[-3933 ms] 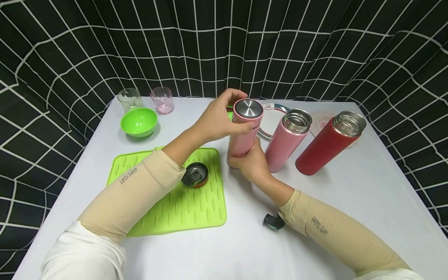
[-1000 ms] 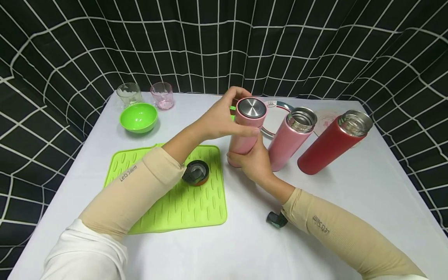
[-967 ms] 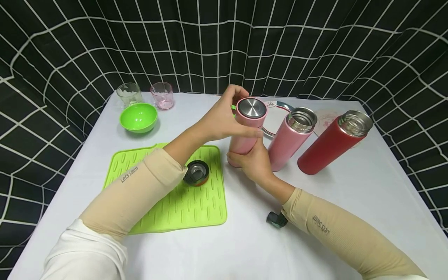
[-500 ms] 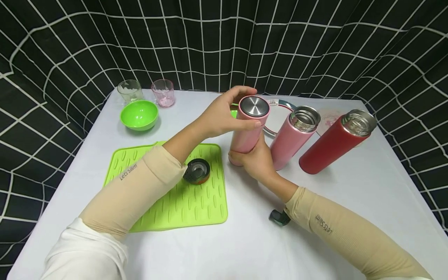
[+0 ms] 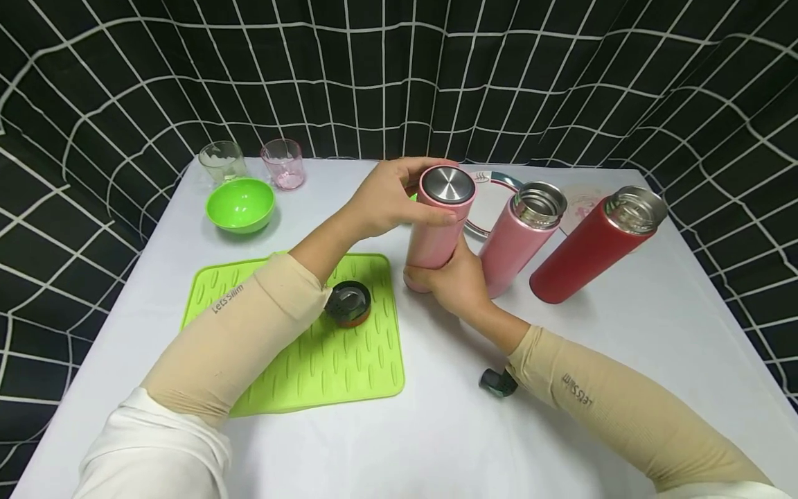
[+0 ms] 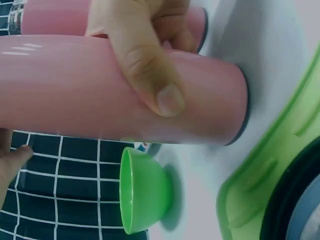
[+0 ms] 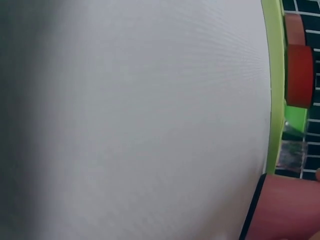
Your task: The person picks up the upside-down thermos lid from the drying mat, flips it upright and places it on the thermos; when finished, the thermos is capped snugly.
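Observation:
A pink flask (image 5: 433, 239) stands on the white table (image 5: 623, 346) just right of the green mat (image 5: 299, 339). My left hand (image 5: 416, 194) grips its pink lid with the steel top (image 5: 445, 186) from the left, fingers curled round the rim. Lower down, my right hand (image 5: 451, 277) grips the flask's body near the base. In the left wrist view the right hand's thumb (image 6: 150, 75) lies across the pink flask (image 6: 60, 95). The right wrist view shows mostly table and the pink flask's base (image 7: 285, 210).
A second pink flask (image 5: 520, 232) and a red flask (image 5: 589, 246), both without lids, stand to the right. A dark lid (image 5: 347, 303) lies on the mat. A green bowl (image 5: 240, 204), two glasses (image 5: 221, 161) (image 5: 282, 163) and a plate (image 5: 492, 204) sit at the back.
Both hands keep their hold on the pink flask. The left hand's fingers have shifted a little round the lid. The head view has drifted slightly.

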The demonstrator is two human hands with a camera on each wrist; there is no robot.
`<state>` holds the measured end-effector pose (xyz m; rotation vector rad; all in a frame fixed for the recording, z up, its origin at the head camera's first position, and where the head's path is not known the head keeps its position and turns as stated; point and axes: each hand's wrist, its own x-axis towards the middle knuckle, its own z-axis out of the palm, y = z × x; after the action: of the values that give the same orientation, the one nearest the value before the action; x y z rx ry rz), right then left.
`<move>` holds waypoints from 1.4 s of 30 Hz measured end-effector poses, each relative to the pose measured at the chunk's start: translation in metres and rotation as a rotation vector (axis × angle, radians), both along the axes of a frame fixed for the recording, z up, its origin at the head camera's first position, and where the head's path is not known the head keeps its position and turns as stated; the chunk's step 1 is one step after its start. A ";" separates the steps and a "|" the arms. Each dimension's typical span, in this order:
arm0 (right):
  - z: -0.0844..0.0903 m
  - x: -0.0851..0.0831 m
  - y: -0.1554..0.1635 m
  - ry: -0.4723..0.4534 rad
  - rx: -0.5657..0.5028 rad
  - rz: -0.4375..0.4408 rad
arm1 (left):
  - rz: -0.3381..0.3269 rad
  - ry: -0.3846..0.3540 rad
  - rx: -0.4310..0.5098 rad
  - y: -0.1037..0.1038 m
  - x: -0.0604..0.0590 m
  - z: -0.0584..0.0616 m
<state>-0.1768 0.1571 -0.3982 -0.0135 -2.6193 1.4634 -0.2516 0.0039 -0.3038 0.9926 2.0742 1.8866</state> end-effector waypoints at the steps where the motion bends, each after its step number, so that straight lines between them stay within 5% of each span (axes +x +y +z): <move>1: 0.001 -0.001 -0.001 0.000 -0.011 0.008 | -0.022 -0.007 -0.001 -0.001 -0.001 0.001; 4: 0.001 -0.001 -0.002 -0.002 -0.036 0.017 | 0.001 0.029 -0.080 -0.002 0.003 0.005; 8: -0.002 -0.002 -0.001 0.013 -0.042 0.019 | 0.149 0.090 -0.178 0.003 0.014 0.009; 13: -0.003 -0.006 0.001 -0.003 -0.049 0.060 | 0.233 0.117 -0.136 0.004 0.015 0.005; 23: 0.001 -0.008 0.003 -0.042 -0.052 0.077 | 0.064 0.045 -0.057 0.000 0.001 0.000; 42: 0.003 0.005 -0.007 -0.089 -0.210 0.037 | 0.064 -0.013 -0.041 0.006 0.013 -0.006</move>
<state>-0.1719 0.1501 -0.3954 -0.0532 -2.5320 1.7832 -0.2384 0.0096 -0.3099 0.9132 2.1532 1.8667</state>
